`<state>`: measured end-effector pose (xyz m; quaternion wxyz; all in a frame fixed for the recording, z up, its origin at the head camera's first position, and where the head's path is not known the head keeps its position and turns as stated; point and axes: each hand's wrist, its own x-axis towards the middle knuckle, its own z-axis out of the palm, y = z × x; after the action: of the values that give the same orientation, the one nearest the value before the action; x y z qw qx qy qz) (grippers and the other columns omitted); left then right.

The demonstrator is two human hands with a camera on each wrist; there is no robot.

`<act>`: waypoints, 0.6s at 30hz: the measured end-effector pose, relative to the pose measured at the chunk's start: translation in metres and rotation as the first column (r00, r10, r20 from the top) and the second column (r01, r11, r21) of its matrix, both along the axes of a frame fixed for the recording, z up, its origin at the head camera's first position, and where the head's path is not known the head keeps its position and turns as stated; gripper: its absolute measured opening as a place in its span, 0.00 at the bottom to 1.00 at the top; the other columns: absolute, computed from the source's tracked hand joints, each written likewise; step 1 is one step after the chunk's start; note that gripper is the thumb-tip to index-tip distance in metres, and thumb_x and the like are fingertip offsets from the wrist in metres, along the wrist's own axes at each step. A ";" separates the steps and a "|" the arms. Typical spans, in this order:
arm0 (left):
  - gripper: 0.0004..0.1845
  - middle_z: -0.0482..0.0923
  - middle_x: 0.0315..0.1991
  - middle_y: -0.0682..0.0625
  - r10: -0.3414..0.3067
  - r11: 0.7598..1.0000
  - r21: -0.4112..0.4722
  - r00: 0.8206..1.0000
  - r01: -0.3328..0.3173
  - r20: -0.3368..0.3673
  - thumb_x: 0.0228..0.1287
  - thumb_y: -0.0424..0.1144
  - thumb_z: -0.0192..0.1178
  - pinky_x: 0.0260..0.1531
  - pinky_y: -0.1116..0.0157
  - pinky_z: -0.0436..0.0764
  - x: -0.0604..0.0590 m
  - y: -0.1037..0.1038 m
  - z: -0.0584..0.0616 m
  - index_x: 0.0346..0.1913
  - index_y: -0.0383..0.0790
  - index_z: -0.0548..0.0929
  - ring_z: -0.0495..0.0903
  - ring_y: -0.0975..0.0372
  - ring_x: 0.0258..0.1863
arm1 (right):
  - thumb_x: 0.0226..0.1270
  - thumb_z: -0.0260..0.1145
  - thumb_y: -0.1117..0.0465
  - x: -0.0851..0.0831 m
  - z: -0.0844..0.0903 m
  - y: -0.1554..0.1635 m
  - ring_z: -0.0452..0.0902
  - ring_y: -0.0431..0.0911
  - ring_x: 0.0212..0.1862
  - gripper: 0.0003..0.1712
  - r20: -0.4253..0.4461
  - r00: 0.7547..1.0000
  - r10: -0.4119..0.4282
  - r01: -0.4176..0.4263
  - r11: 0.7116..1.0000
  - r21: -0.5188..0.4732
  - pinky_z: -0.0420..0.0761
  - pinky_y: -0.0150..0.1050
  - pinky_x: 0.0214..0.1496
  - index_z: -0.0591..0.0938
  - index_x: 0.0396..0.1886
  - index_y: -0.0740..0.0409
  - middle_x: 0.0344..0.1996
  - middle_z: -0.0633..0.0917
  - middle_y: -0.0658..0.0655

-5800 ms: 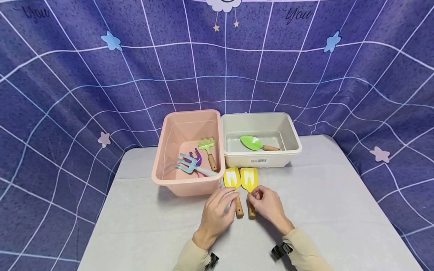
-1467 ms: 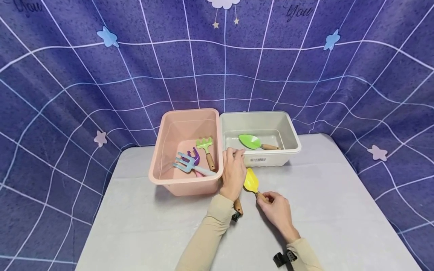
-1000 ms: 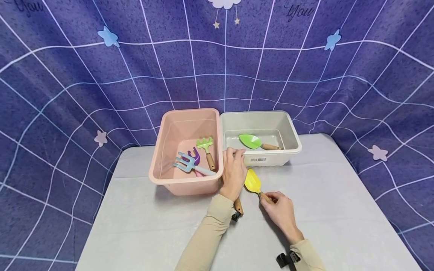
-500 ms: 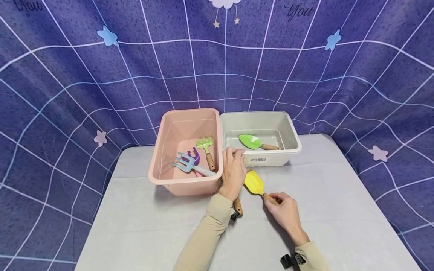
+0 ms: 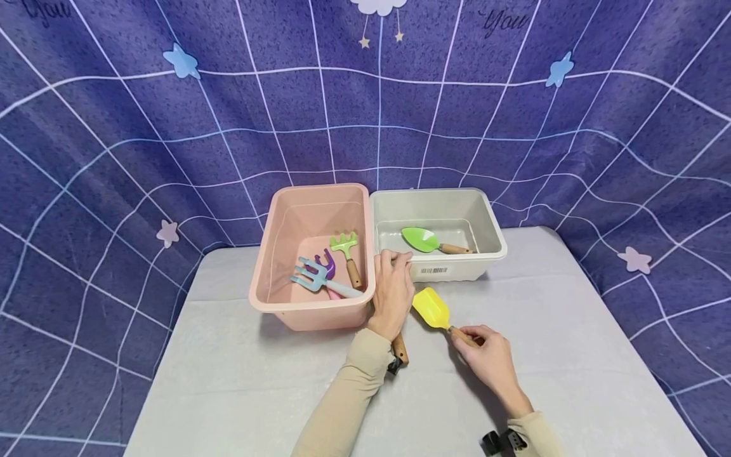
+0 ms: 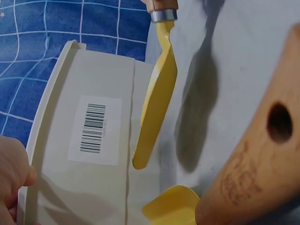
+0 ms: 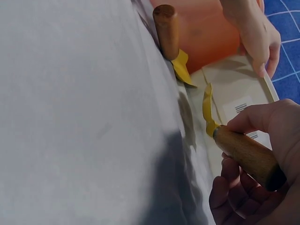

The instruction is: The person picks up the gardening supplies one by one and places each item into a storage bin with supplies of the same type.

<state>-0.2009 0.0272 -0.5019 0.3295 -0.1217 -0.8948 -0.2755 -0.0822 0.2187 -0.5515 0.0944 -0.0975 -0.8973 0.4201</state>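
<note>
My right hand (image 5: 488, 355) pinches the wooden handle of a yellow garden trowel (image 5: 433, 310) between thumb and fingers. In the left wrist view this trowel (image 6: 157, 93) casts a separate shadow on the cloth, its blade pointing at the white bin. My left hand (image 5: 393, 295) grips the front left rim of the white bin (image 5: 462, 270), fingers curled over the edge. Beneath the left forearm lies a second yellow trowel (image 5: 401, 349), mostly hidden in the head view; its handle (image 7: 167, 33) shows in the right wrist view. A green trowel (image 5: 421, 238) rests inside the white bin.
Left of the white bin stands a deeper pink bin (image 5: 314, 317). It holds a green rake (image 5: 345, 244), a light blue fork (image 5: 311, 276) and a purple fork (image 5: 328, 261). A blue gridded curtain (image 5: 365, 108) rises behind the cloth-covered table (image 5: 228, 381).
My left hand has gone from above the left trowel to the white bin's rim. Recently my right hand has drawn its trowel rightward and toward me, its blade slanting more to the left.
</note>
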 end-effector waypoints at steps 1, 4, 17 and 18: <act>0.11 0.78 0.48 0.47 -0.003 1.000 0.003 1.000 0.003 -0.003 0.78 0.37 0.61 0.56 0.58 0.75 0.000 0.000 0.000 0.54 0.44 0.90 0.77 0.53 0.51 | 0.60 0.80 0.57 0.000 -0.001 0.001 0.81 0.41 0.33 0.11 0.002 1.000 0.002 -0.002 1.000 -0.006 0.78 0.31 0.38 0.94 0.40 0.56 0.34 0.92 0.54; 0.11 0.77 0.48 0.47 -0.008 1.000 0.008 1.000 0.008 -0.001 0.79 0.38 0.60 0.56 0.59 0.75 0.000 -0.001 0.000 0.55 0.44 0.90 0.77 0.53 0.51 | 0.60 0.80 0.57 0.001 -0.002 0.003 0.80 0.41 0.34 0.11 0.014 1.000 0.013 -0.012 1.000 -0.022 0.78 0.30 0.39 0.94 0.41 0.57 0.35 0.92 0.54; 0.12 0.78 0.50 0.48 -0.024 1.000 0.006 0.999 0.024 0.032 0.78 0.36 0.60 0.58 0.60 0.76 0.001 -0.005 0.004 0.55 0.47 0.91 0.78 0.53 0.53 | 0.62 0.80 0.58 0.001 0.002 0.011 0.80 0.39 0.32 0.12 0.027 0.999 0.030 -0.028 0.997 -0.073 0.80 0.29 0.35 0.93 0.43 0.58 0.37 0.92 0.57; 0.12 0.78 0.50 0.48 -0.027 1.000 0.006 0.999 0.027 0.032 0.78 0.36 0.60 0.58 0.60 0.76 0.001 -0.005 0.004 0.55 0.46 0.91 0.78 0.53 0.53 | 0.62 0.80 0.58 0.001 0.003 0.012 0.80 0.38 0.32 0.12 0.021 0.999 0.029 -0.027 0.997 -0.074 0.80 0.29 0.35 0.93 0.43 0.58 0.37 0.92 0.57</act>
<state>-0.2000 0.0222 -0.4978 0.3118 -0.1284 -0.8974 -0.2845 -0.0811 0.2303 -0.5488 0.0749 -0.0930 -0.8835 0.4529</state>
